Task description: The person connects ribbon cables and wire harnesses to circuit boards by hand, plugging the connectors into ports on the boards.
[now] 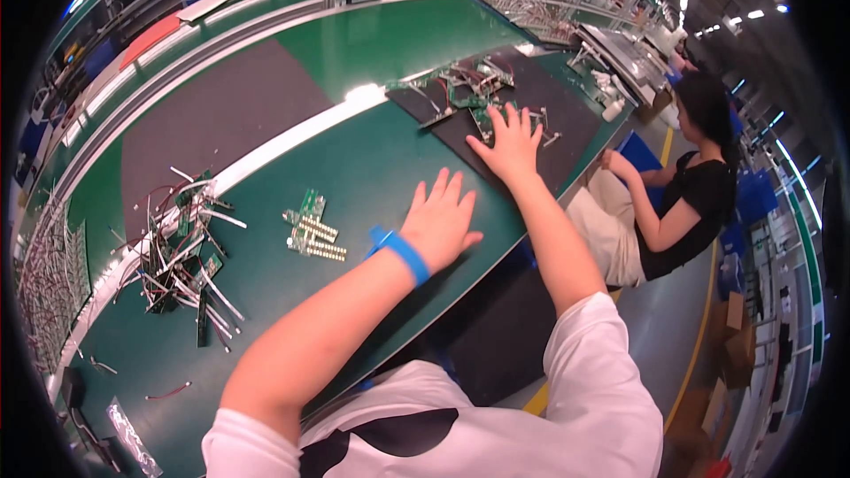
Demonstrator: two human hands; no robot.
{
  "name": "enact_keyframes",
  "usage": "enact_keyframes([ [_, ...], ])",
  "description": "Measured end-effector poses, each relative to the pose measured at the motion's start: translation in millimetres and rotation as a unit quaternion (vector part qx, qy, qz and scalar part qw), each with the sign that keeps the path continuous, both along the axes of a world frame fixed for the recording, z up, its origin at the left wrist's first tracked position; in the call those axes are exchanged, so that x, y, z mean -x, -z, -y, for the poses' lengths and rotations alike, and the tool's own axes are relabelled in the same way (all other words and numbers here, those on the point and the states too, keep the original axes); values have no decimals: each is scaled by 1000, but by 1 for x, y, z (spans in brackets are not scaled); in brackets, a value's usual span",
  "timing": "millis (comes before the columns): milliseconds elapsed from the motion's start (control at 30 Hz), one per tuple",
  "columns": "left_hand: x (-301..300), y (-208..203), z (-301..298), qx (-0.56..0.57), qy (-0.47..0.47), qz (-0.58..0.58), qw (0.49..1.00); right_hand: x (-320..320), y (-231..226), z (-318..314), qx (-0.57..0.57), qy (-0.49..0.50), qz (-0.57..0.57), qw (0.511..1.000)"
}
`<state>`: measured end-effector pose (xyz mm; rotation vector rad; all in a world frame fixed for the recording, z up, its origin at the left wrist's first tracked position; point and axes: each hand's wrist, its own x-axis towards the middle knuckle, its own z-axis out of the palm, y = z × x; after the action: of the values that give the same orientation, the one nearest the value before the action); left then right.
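Observation:
My left hand (440, 223), with a blue wrist strap (400, 254), rests over the green table mat (372, 146) with fingers spread and nothing in it. To its left lie a few small green circuit boards (312, 228) with rows of pale contacts. My right hand (509, 146) is open, reaching over the black mat (567, 115), its fingertips at the near edge of a cluster of green circuit boards with wires (460, 88). Whether the fingertips touch a board, I cannot tell.
At the left is a tangled pile of boards with white-ended wires (186, 257). A loose wire (168, 391) and a clear plastic bag (133, 438) lie nearer. A seated person in black (686, 204) is at the right. Behind the table runs a green conveyor (398, 40) carrying a dark mat (221, 119).

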<state>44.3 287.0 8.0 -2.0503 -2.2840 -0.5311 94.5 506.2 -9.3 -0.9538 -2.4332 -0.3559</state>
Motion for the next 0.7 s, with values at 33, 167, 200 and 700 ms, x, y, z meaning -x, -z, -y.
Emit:
enact_keyframes([
  [33,6,7,-18,-7,-3,-5,1000,5,-1,-2,14,1,5,1000],
  [167,20,23,-66,-22,11,-28,999,16,7,-23,30,12,2,999],
  [200,23,27,-73,-5,18,-35,999,17,9,-29,-7,10,-9,1000],
  [700,32,32,-79,-18,9,17,1000,14,9,-150,3,13,-6,1000],
])
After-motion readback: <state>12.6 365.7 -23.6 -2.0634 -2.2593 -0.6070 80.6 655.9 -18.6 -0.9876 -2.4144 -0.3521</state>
